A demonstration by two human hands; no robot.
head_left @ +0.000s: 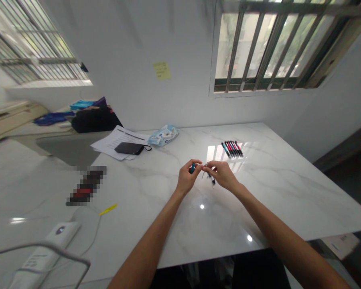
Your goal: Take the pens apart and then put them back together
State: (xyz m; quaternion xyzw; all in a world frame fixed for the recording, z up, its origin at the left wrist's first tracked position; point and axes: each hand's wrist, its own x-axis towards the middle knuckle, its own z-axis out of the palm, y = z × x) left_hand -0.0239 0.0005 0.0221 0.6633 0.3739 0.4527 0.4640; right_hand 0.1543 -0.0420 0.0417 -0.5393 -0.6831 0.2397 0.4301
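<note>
Above the middle of the white marble table (273, 192), my left hand (187, 178) is closed around a small teal pen part (192, 167). My right hand (223, 175) is pinched on thin pen pieces (212, 180), one dark tip hanging below the fingers. The two hands almost touch at the fingertips. A row of several pens (232, 148), with teal, red and black barrels, lies farther back on the table to the right of my hands.
A black pouch (129, 148) rests on papers (114, 141) at the back left, beside a blue plastic packet (163, 135). A yellow strip (108, 209), a power strip (45, 253) and a cable lie near left. Barred windows behind.
</note>
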